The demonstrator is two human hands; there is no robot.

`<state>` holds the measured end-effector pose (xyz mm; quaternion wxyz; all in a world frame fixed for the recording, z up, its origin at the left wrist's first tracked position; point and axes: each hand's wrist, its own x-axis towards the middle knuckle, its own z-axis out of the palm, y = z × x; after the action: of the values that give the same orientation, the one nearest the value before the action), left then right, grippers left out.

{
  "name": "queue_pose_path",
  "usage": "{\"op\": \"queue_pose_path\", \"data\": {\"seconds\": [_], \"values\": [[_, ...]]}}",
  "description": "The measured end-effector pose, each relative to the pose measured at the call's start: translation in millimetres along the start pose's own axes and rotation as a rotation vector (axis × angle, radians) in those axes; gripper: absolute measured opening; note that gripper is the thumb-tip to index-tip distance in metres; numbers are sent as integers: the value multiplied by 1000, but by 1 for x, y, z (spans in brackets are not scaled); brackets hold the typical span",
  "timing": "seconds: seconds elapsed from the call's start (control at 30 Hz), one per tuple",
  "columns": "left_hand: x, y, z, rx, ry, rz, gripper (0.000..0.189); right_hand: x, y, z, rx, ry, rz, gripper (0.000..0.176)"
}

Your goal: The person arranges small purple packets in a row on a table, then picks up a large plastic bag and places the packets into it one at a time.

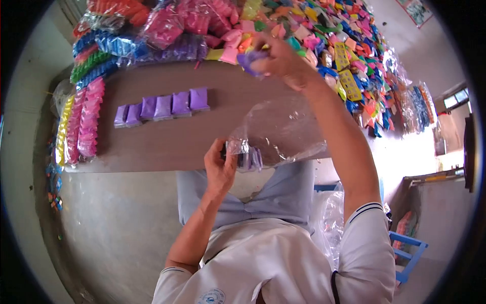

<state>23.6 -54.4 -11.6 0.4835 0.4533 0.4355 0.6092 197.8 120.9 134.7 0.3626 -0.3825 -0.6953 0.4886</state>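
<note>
At the table's front edge, my left hand (221, 164) is closed on a clear plastic bag (283, 134) that spreads out to the right. A few small purple packets (250, 159) show inside the bag beside my fingers. My right hand (283, 61) reaches to the far side of the table, by the heap, its fingers closed round purple packets (249, 63) that are blurred by motion. To the left on the tabletop lies a slightly slanting row of several purple packets (163, 106), apart from both hands.
A large heap of multicoloured packets (314, 30) covers the back and right of the brown table (136, 147). Bagged blue packets (119, 45) and pink ones (197, 17) are stacked at the back left. Pink rows (90, 119) stand at the left edge. A blue stool (407, 253) is at right.
</note>
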Motion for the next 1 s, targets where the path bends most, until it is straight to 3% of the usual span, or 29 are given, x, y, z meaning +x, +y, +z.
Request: {"op": "queue_pose_path", "data": {"seconds": [0.1, 0.2, 0.27, 0.37, 0.43, 0.6, 0.67, 0.73, 0.83, 0.93, 1.0], "values": [[0, 4, 0, 47, 5, 53, 17, -63, -51, -12, 384, 47, -111, 40], [0, 7, -3, 141, 1, 35, 19, -125, -44, 10, 402, 195, -146, 35], [0, 1, -3, 168, 2, -8, 19, -151, -30, 27, 400, 163, 155, 35], [1, 4, 3, 159, 21, 98, 19, -163, 16, 57, 240, 179, 276, 30], [1, 1, 5, 163, 39, 76, 18, -166, 39, 74, -195, 221, 194, 30], [2, -3, 10, 140, 94, 58, 15, -153, 20, 71, -389, 274, 276, 28], [4, -8, 9, 179, 77, 200, 13, -154, 26, 70, -504, 272, 279, 29], [3, -3, 8, 211, 58, 172, 13, -155, 32, 79, -699, 197, 249, 43], [-1, 5, 7, 239, 70, 98, 12, -158, 64, 87, -746, 142, 112, 47], [0, -2, 8, 217, 93, 75, 12, -147, 40, 75, -589, 74, 291, 62], [3, -8, 7, 207, 91, 110, 12, -145, 36, 69, -598, 73, 260, 62]]}}
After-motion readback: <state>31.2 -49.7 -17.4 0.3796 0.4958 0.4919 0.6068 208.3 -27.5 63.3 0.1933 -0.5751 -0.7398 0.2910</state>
